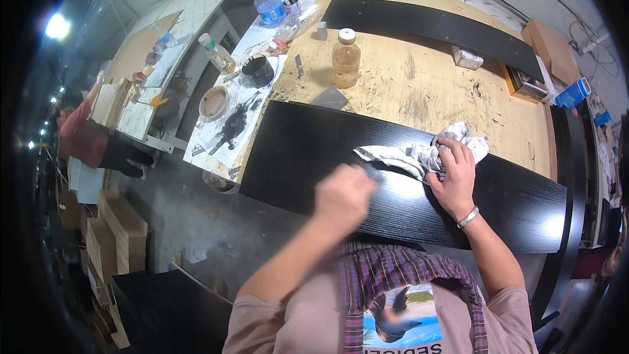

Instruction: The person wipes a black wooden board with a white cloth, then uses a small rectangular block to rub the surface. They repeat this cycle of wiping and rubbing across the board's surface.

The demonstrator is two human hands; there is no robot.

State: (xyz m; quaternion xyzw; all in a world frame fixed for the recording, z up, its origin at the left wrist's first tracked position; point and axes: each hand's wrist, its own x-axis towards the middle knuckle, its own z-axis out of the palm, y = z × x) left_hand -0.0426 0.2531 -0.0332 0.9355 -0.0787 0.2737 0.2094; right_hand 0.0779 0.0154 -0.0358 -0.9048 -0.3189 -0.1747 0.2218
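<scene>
A black board (295, 151) with a fine wood grain lies across the near side of the workbench, right in front of me. My right hand (455, 174), with a silver bracelet at the wrist, presses a crumpled white and grey cloth (419, 157) onto its surface, fingers curled over the bunched part. One end of the cloth trails left along the board. My left hand (345, 196) is blurred by motion over the board's near edge. Its fingers are curled in, and whatever they hold, if anything, is hidden.
Behind the board stands a capped bottle (346, 59) of brownish liquid; farther back, another black board (432, 23) rests on blocks. To the left are a black paint tub (257, 70), a round container (214, 103) and a blue-tinted bottle (267, 3). A person (85, 134) stands far left.
</scene>
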